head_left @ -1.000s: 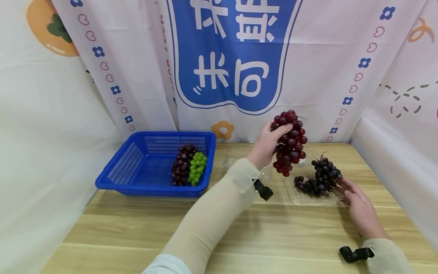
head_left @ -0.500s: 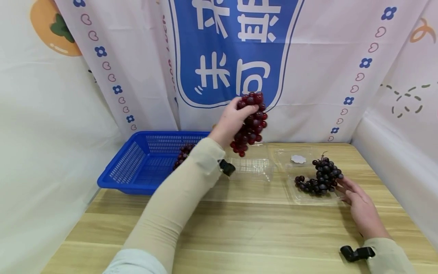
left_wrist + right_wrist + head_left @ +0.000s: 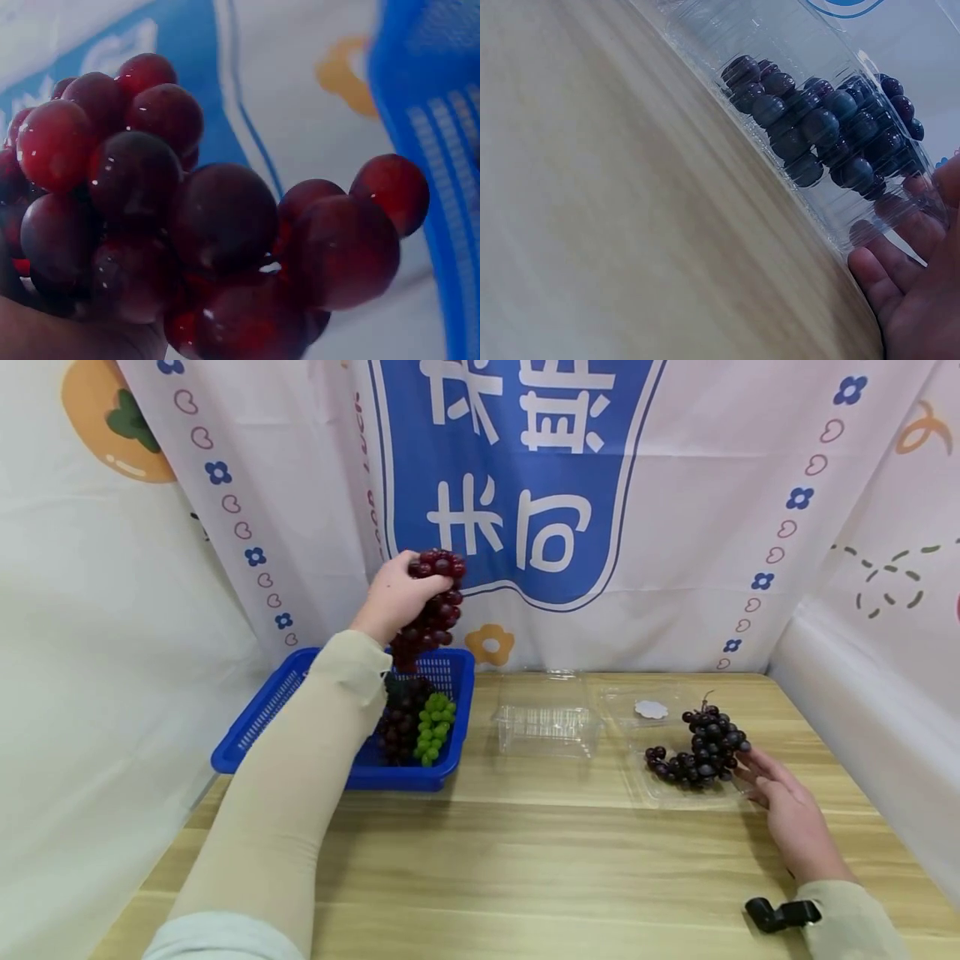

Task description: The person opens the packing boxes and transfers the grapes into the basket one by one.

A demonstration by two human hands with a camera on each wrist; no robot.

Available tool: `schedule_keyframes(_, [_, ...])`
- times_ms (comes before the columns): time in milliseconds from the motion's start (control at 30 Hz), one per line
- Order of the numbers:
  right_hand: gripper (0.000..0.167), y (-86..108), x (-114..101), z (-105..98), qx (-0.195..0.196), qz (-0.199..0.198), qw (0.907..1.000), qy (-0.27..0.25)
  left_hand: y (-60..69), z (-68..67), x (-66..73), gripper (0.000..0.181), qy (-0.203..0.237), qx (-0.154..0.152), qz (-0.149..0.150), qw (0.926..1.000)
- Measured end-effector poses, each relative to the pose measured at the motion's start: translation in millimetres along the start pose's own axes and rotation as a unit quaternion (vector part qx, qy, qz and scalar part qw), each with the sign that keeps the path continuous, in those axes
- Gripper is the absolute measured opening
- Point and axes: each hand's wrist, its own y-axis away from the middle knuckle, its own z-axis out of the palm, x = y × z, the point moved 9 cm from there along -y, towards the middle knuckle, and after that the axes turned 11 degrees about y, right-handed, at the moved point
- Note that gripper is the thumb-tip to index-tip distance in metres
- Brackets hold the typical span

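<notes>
My left hand [image 3: 395, 596] grips a bunch of dark red grapes [image 3: 444, 606] above the back of the blue basket [image 3: 442, 779]. Close up, the red grapes [image 3: 225, 217] fill much of the left wrist view, with a bit of the hand below them. Inside the basket, a green grape bunch [image 3: 433, 727] lies beside a dark purple bunch [image 3: 397, 722]. At the right, my right hand [image 3: 795, 818] rests its fingers against the end wall of a clear plastic box [image 3: 840, 217]. A bunch of black grapes [image 3: 705, 752] sits in that box.
A second clear plastic box [image 3: 549, 727], with its lid up, stands between the basket and the black grapes. A white label [image 3: 651, 709] is on the right box's lid. A printed curtain [image 3: 690, 527] hangs behind the wooden table [image 3: 540, 868].
My left hand has carried the red grapes leftward, from near the right box over the middle box to above the basket. The right hand has stayed at its box.
</notes>
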Motion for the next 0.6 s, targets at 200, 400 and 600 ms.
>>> schedule_keyframes(200, [0.051,0.9,-1.1,-0.4,0.006,-0.011,0.9999,-0.001,0.2,-32.7,-46.8,0.076,-0.045,0.018,-0.058,0.9971])
schedule_keyframes(400, [0.050,1.2,-4.0,-1.9,0.010,-0.018,0.9998,-0.003,1.6,-57.3,-99.9,0.087,-0.056,0.041,-0.122,0.9901])
schedule_keyframes(600, [0.051,1.0,-6.1,0.1,0.014,-0.029,0.9994,-0.013,6.9,-75.6,-137.0,0.084,-0.108,0.063,-0.169,0.9777])
